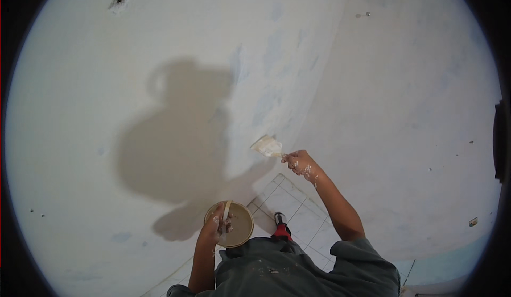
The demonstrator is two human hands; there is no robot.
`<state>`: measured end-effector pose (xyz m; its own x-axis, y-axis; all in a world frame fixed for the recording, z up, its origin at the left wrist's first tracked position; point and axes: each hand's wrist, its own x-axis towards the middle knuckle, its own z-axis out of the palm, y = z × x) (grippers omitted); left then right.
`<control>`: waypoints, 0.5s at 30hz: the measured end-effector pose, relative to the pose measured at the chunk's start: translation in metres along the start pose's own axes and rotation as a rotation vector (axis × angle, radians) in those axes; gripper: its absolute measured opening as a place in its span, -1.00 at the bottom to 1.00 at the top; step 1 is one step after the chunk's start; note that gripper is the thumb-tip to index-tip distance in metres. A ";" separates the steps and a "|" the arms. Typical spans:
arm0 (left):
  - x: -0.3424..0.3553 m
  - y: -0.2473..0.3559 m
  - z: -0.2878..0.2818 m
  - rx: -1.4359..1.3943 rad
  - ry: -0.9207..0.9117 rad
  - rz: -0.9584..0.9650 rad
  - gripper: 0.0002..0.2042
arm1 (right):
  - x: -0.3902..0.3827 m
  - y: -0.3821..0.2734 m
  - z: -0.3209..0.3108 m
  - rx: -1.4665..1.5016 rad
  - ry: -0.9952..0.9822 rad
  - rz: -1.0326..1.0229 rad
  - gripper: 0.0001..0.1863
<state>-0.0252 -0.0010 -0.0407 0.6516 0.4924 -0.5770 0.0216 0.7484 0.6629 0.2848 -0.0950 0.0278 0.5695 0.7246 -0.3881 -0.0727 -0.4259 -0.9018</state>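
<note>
My right hand [299,164] is closed round the handle of a broad putty knife [268,146], its blade smeared with white paste. The blade is at or very close to the wall [266,73] near the corner; whether it touches I cannot tell. White smears mark my right hand and wrist. Low in front of my body, my left hand [220,221] grips a round bucket [242,225] at its left side. A pale strip [227,212] crosses the bucket's mouth at my fingers; whether it is a handle or a tool is unclear. The bucket's inside looks greyish beige.
The right-hand wall [404,95] meets the left one in a corner. My shadow [175,137] falls on the left wall, which has bluish patches and a dark hole [118,1]. Below lie white floor tiles [298,206] and my foot [280,220]. A dark object [499,143] edges the far right.
</note>
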 end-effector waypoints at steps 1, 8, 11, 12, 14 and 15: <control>0.000 0.001 0.000 0.006 0.006 -0.007 -0.61 | -0.005 -0.008 0.002 0.008 -0.002 0.007 -0.72; -0.007 0.007 0.008 0.045 0.030 -0.035 -0.63 | -0.083 -0.146 -0.023 -0.043 0.140 -0.397 -0.73; -0.005 0.003 0.007 0.048 0.010 -0.034 -0.62 | -0.120 -0.202 -0.039 -0.003 0.187 -0.606 -0.73; -0.005 0.002 0.006 0.058 0.009 -0.043 -0.62 | -0.122 -0.210 -0.041 -0.007 0.196 -0.608 -0.73; -0.002 -0.003 -0.001 0.030 -0.016 -0.034 -0.63 | -0.125 -0.223 -0.038 0.068 0.179 -0.686 -0.72; -0.003 -0.005 -0.004 -0.003 -0.031 -0.024 -0.64 | -0.122 -0.220 -0.033 0.060 0.176 -0.691 -0.72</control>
<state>-0.0303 -0.0040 -0.0440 0.6738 0.4608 -0.5777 0.0351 0.7609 0.6479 0.2582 -0.1078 0.2802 0.6252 0.7172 0.3079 0.3103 0.1335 -0.9412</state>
